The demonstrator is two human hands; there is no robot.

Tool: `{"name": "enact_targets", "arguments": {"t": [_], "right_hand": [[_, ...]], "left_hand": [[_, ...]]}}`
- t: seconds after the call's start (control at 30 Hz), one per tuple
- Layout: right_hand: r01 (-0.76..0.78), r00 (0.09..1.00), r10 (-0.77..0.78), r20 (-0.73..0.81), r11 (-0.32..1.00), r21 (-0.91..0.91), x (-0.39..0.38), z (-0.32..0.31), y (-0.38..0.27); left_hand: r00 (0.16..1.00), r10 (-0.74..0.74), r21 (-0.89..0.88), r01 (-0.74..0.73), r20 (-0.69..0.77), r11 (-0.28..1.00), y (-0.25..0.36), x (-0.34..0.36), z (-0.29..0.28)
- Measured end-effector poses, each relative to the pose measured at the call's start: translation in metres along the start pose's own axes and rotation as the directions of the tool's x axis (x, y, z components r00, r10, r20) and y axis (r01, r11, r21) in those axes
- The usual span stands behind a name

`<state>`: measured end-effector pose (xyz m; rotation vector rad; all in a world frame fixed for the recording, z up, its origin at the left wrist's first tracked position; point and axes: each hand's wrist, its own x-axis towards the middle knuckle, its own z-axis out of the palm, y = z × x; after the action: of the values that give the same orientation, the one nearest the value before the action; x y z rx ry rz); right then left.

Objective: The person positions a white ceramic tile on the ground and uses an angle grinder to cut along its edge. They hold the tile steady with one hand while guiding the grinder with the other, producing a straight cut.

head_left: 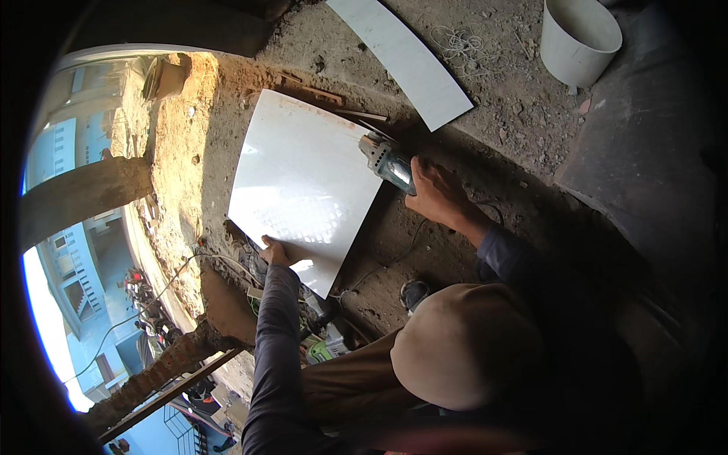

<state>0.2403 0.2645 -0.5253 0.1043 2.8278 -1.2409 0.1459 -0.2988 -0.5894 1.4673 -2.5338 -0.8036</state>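
Note:
A large glossy white tile [299, 171] lies tilted on the ground in front of me, with bright reflections across its face. My left hand [275, 252] holds its near left edge, fingers partly hidden. My right hand [440, 193] is closed around the body of a teal angle grinder [396, 171]. The grinder's head is at the tile's upper right edge; its disc is mostly hidden, so I cannot tell whether it touches. A dark cord trails from below my right wrist across the ground.
A long white tile strip [413, 64] lies beyond. At the far right stands a white bucket [580, 42], with tangled string [462, 47] left of it. A green power tool [327, 347] lies near my leg. Brickwork [163, 368] edges a drop to the left.

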Motion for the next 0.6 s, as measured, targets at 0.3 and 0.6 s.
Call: {"name": "enact_targets", "arguments": {"t": [0.3,0.6], "right_hand": [[-0.091,0.988,0.088,0.126,0.996,0.018,0.024,0.001,-0.012],[-0.094,0.993,0.093,0.068,0.996,0.005,0.037,-0.008,-0.020]], "left_hand": [[0.999,0.044,-0.044,-0.045,-0.024,0.998,0.011,-0.027,-0.004],[0.999,0.039,0.012,-0.040,0.018,0.999,0.014,-0.032,-0.012]]}}
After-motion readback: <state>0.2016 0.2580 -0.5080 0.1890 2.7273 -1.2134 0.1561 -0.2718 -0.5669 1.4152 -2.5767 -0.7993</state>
